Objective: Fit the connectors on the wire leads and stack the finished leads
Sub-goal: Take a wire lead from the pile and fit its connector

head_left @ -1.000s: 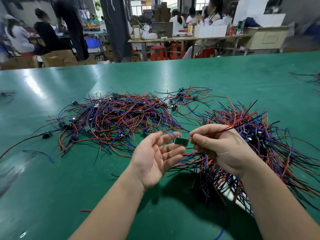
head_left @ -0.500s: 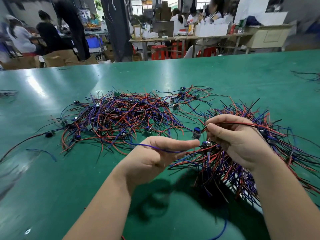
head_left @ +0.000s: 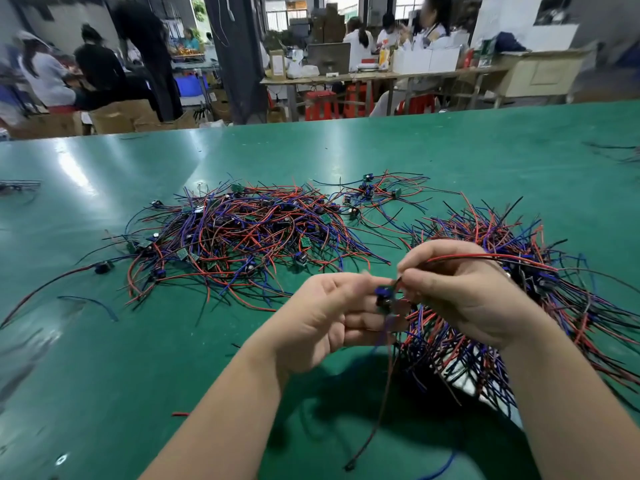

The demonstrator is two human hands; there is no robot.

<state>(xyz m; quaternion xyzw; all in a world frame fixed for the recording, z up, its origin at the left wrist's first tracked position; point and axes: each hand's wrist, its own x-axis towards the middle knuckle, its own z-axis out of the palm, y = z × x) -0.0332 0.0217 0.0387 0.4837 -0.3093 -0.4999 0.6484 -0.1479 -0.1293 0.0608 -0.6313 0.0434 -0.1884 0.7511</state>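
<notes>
Now | left hand (head_left: pixel 325 313) pinches the small blue connector (head_left: pixel 382 294) | right hand (head_left: pixel 464 292) pinches a red wire lead (head_left: pixel 485 256) right beside it | above the tabletop (head_left: pixel 104 341) | one being fitted; big left pile (head_left: pixel 249 233) looks undone, many left.

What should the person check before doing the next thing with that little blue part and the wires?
1. Left hand holds the little blue part: ok.
2. Right hand pinches the red wire: ok.
3. Red wire seated in the part: cannot tell, the spot is blurred.
4. Dangling wire free of the right pile: cannot tell.
5. Bare green table nearby for setting things down: ok.
</notes>
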